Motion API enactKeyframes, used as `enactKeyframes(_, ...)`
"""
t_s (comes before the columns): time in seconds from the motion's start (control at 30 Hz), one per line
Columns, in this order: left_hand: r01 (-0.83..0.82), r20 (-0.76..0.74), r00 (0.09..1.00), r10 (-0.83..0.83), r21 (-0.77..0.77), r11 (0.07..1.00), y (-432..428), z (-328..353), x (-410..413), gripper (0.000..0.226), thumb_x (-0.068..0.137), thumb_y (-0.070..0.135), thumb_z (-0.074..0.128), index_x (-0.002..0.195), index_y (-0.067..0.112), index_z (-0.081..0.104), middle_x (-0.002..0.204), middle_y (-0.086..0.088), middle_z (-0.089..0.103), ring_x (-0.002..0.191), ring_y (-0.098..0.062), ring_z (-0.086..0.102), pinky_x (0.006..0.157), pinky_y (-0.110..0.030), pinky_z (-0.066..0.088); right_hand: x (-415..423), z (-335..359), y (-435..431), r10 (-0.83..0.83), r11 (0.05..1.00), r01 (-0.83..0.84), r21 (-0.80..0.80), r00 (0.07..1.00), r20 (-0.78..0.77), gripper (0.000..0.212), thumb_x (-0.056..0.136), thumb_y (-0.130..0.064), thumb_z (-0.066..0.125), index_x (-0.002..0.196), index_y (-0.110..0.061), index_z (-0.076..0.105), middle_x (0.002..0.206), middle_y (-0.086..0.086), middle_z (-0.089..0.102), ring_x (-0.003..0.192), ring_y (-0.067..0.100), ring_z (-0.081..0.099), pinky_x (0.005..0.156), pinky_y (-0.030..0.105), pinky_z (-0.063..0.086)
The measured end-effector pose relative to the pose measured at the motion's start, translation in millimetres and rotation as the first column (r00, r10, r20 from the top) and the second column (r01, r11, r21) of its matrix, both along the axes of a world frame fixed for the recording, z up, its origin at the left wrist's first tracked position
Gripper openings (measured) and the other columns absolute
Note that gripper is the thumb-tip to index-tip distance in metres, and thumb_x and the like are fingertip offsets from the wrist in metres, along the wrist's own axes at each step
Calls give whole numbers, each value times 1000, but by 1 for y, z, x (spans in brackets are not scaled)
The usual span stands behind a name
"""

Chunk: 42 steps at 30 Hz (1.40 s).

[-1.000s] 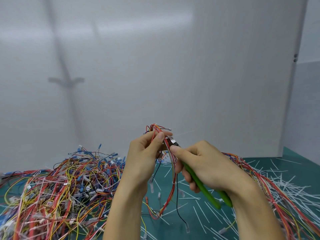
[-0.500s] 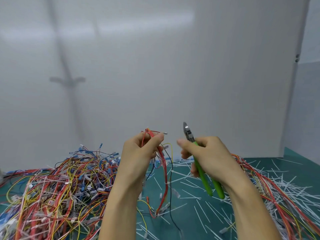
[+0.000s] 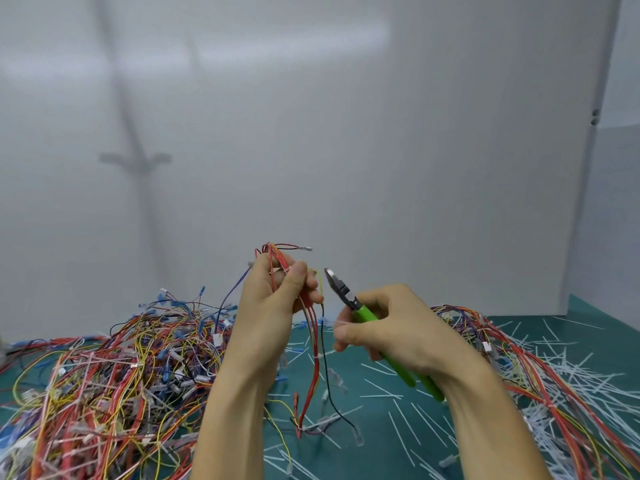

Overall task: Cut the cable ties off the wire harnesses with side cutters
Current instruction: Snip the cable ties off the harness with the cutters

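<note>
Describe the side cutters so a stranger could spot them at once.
On the teal table strewn with wires and white tie offcuts, find the right hand. It grips the side cutters, tips up toward the wire harness in the left hand. Nothing else has bright green handles.

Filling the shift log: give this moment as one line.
left hand holds wire harness | right hand holds side cutters, apart from harness | cut ties on mat
</note>
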<state>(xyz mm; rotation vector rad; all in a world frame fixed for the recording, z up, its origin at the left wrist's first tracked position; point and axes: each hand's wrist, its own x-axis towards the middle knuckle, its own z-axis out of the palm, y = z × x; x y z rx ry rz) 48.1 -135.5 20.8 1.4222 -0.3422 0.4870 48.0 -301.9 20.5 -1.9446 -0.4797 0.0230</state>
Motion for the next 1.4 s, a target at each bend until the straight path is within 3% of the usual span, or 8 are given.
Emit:
enactKeyframes(0.27,23,-13,1000,-22,102,994,1,-1,-1,11,103,13,46,92,10,45,64,4,57,56,-10,47,58,-21,44,0,5,-3,-88,969,73,234,995,54,14,93,-14,63,82,-7,67,72,7,74,54,18,50,53,29,48)
enactKeyframes(0.43,22,-30,999,-16,212,977,-4,-2,0,30,86,26,69,97,8,49,73,7,71,63,-6,63,60,-16,51,-4,8,-5,-37,938,-9,345,991,126,13,93,-14,62,80,-9,64,79,7,74,54,15,52,58,27,51)
enactKeyframes(0.53,78,-18,997,-76,152,985,-4,-1,1,25,85,23,69,95,11,49,95,0,77,84,-18,74,71,-25,57,-4,7,-7,-16,953,-24,303,991,130,14,93,-17,64,80,-11,66,82,7,74,56,14,54,60,26,52)
enactKeyframes(0.6,104,-15,995,-103,100,990,-3,0,0,26,81,20,71,88,14,47,97,-7,77,90,-23,74,73,-25,57,-3,6,-6,-47,958,7,285,990,133,16,92,-17,64,76,-15,67,79,7,73,56,13,54,58,26,52)
enactKeyframes(0.8,-16,8,1000,17,-56,998,-6,2,-3,30,82,1,70,78,16,44,88,-11,76,82,-24,75,68,-24,57,1,4,-3,-143,960,119,254,986,81,28,93,-38,62,82,-14,71,75,2,73,53,18,56,59,33,53)
enactKeyframes(1.03,-221,20,974,228,-179,959,-11,5,-6,21,85,6,71,77,20,59,84,-1,77,79,-19,75,61,-20,57,-5,6,-8,-3,997,5,83,1000,-27,70,70,-75,51,81,-8,70,69,7,72,56,19,59,58,32,52)
enactKeyframes(1.3,-138,-35,990,134,-328,934,-11,10,-9,48,84,4,69,47,34,68,83,0,77,77,-15,74,57,-16,55,-7,5,-9,99,995,-99,-15,994,-39,72,64,-76,56,85,-9,72,67,1,68,59,17,59,65,32,54)
enactKeyframes(1.4,-134,-33,991,130,-291,947,-11,9,-9,45,83,7,71,48,35,68,85,0,78,77,-16,75,57,-18,55,-5,5,-6,-17,997,20,-69,999,46,66,73,-76,49,79,-15,72,64,-2,68,57,15,61,64,34,53)
